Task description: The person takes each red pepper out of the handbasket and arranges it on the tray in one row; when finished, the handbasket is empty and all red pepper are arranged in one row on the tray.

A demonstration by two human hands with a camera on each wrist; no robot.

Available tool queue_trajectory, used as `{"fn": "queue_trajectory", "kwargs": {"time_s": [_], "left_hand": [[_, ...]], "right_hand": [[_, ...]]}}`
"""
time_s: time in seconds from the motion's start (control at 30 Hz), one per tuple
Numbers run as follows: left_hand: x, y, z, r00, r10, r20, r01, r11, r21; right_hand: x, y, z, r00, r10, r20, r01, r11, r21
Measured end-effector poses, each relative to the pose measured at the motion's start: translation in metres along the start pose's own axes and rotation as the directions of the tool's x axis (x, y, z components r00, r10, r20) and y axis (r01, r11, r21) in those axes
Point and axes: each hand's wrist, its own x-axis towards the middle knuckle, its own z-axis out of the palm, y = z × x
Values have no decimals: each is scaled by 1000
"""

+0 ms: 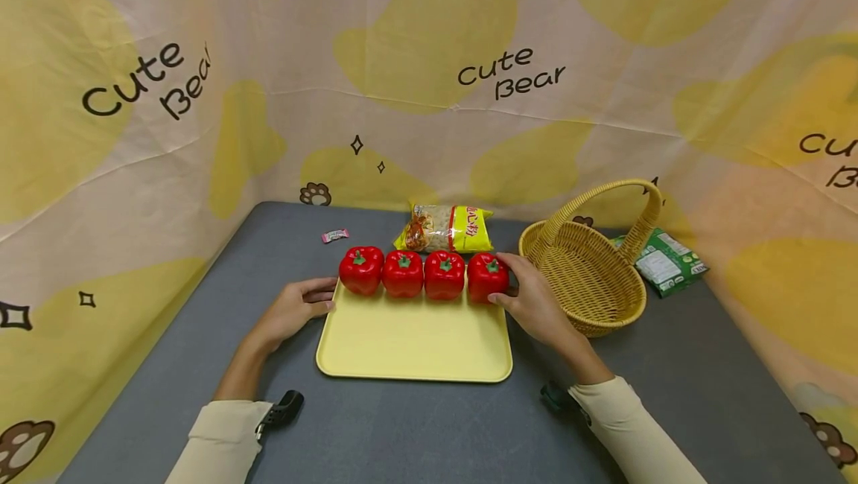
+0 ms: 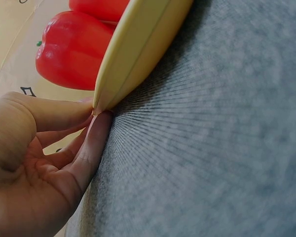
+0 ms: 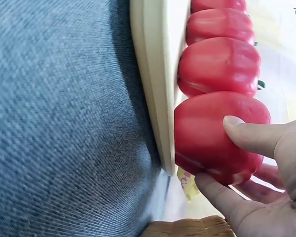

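Several red bell peppers with green stems stand in a row along the far side of a pale yellow tray (image 1: 413,342). At the right end of the row, my right hand (image 1: 538,301) grips a bell pepper (image 1: 487,278), thumb on its near side and fingers round its outer side. In the right wrist view that same bell pepper (image 3: 219,131) sits close beside its neighbour (image 3: 221,66). My left hand (image 1: 295,310) pinches the tray's left rim; the left wrist view shows thumb and finger meeting at the tray edge (image 2: 138,49), near the leftmost bell pepper (image 2: 71,52).
Behind the tray lies a yellow and clear food packet (image 1: 445,228). A small pink wrapped candy (image 1: 335,235) is at the back left. On the right stands a woven handled basket (image 1: 590,275), with a green packet (image 1: 666,264) behind it. Patterned cloth walls enclose the grey table (image 1: 415,432).
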Motion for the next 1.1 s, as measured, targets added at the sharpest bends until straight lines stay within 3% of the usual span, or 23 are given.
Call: {"fn": "queue_trajectory", "kwargs": {"time_s": [0.7, 0.87, 1.0, 1.1], "left_hand": [[2, 0, 1, 1000, 6, 3, -6, 1000, -6], [3, 0, 2, 1000, 8, 5, -8, 1000, 6], [3, 2, 4, 1000, 10, 5, -10, 1000, 17], [2, 5, 5, 1000, 14, 5, -14, 999, 42]], "right_hand": [[-1, -2, -2, 1000, 26, 12, -26, 999, -35], [-7, -5, -8, 999, 34, 33, -34, 999, 20], [-18, -12, -22, 999, -11, 44, 8, 997, 80], [-30, -14, -40, 994, -112, 1, 112, 993, 25]]}}
